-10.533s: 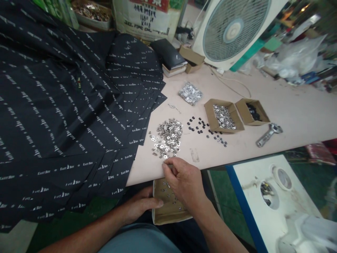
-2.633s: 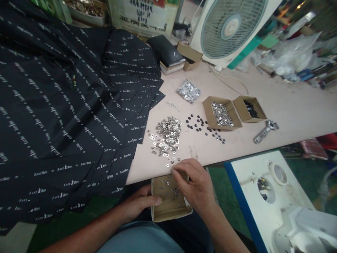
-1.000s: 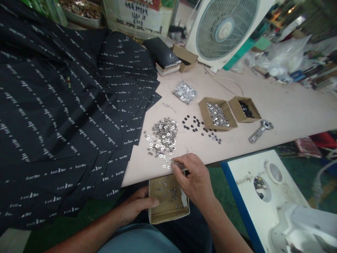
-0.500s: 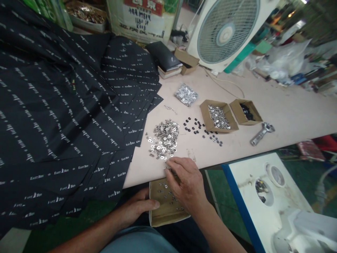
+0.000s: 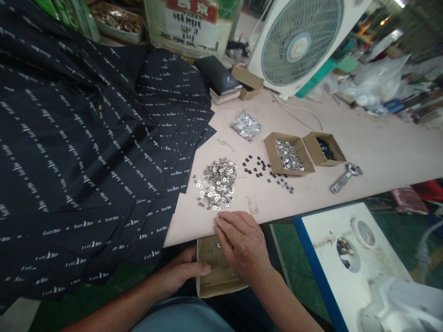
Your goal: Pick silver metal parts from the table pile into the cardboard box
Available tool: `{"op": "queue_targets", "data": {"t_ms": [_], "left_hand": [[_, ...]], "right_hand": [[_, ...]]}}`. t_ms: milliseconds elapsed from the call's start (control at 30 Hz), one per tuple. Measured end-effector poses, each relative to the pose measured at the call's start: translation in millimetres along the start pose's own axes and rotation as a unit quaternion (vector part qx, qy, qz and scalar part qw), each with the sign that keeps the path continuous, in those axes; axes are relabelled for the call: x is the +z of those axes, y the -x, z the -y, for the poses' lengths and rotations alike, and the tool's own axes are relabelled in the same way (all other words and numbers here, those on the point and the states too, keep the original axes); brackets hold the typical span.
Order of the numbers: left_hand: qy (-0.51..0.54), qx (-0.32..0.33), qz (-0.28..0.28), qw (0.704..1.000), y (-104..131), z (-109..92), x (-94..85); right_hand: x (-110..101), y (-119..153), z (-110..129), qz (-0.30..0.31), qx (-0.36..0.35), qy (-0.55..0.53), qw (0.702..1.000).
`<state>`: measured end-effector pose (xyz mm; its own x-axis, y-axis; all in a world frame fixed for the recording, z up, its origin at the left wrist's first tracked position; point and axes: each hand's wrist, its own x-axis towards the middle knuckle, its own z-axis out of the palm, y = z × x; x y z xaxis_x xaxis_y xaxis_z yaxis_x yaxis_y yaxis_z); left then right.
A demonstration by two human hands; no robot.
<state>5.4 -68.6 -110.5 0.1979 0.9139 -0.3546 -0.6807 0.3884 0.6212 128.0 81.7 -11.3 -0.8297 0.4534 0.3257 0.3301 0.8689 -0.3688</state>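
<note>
Head view: shallow brown box [image 5: 216, 283].

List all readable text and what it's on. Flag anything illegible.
"EAST BOY": repeated across the black cloth.
"K008": handwritten on the large box; the line above looks like "1680", uncertain.
"京": on its red panel; preceding character blurred.
Box's other lines, cloth's small tag: too blurred.

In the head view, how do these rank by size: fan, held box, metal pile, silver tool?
1. Fan
2. Held box, metal pile: order unsure; right hand hides part of the box
3. Silver tool
</note>
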Motion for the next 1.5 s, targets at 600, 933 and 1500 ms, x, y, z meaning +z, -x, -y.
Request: {"op": "queue_targets", "data": {"t_ms": [600, 933, 1500], "left_hand": [[0.027, -0.019, 0.017, 0.999, 1.3, 4.4, 1.8], [0.021, -0.024, 0.006, 0.999, 0.3, -0.8, 5.6], [0.035, -0.018, 0.014, 0.999, 1.4, 0.2, 5.9]], "right_hand": [[-4.0, -17.4, -23.1, -0.053, 0.160, -0.015, 0.986], [-1.3, -27.2, -26.7, -0.033, 0.226, -0.032, 0.973], [-2.2, -28.0, -12.4, 0.022, 0.146, -0.047, 0.988]]}}
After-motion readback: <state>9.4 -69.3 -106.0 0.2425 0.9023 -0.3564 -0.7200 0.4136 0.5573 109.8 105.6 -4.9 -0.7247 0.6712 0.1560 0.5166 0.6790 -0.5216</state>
